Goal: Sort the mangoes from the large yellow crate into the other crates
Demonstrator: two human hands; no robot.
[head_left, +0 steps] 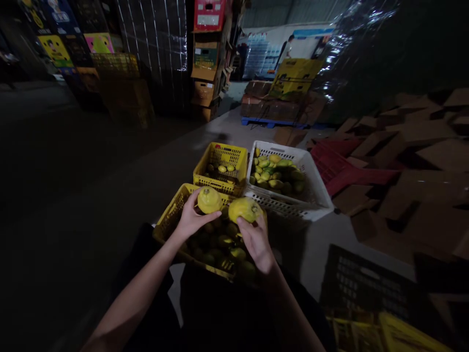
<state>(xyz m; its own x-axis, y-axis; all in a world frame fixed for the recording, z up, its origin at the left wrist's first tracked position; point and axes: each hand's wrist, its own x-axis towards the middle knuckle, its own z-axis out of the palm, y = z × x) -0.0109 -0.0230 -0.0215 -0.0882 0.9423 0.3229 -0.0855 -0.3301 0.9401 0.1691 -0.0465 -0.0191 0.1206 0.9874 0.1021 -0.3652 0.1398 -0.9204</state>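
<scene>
I see my left hand (191,217) wrapped around one yellow fruit (209,199), stem nub up, long axis near upright. My right hand (257,240) grips a second yellow fruit (245,209) from below, long axis lying left-right. Both are held just above the near yellow crate (169,217), almost touching; the white crate (318,191) sits beyond right.

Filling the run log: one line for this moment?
left hand: holds yellow fruit | right hand: holds second fruit | over near yellow crate
</scene>
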